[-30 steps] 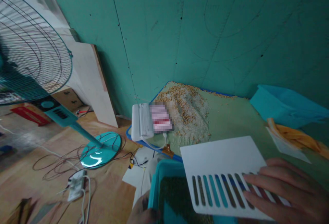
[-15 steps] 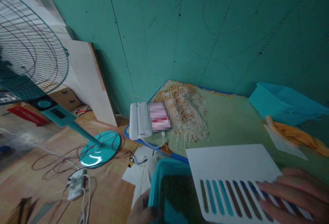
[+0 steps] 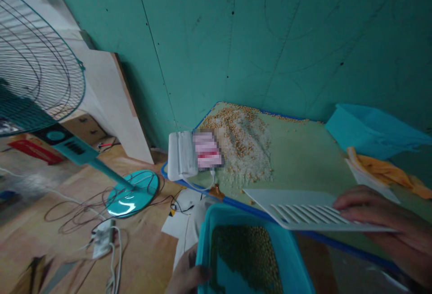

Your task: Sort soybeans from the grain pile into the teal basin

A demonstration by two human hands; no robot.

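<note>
My right hand (image 3: 388, 226) grips a white slotted board (image 3: 303, 210) at its right end, holding it nearly flat over the table's front edge. At the bottom, my left hand (image 3: 185, 276) is closed on the left rim of a teal tub (image 3: 205, 235) that holds small greenish beans (image 3: 249, 258). The tub sits below the table edge, under the board's left end. On the green table (image 3: 303, 154) farther back lies a heap of mixed white grains and yellow beans (image 3: 246, 145).
A white device with a cable (image 3: 184, 161) sits at the table's left corner. A teal bin (image 3: 367, 129) and orange cloth (image 3: 384, 172) lie at the right. A teal standing fan (image 3: 43, 105), cables and a power strip (image 3: 101, 242) occupy the floor on the left. A teal wall stands behind.
The slotted board has tipped from facing me to almost level and moved right, off the tub. The tub's beans are now uncovered. My left hand has stayed on the rim.
</note>
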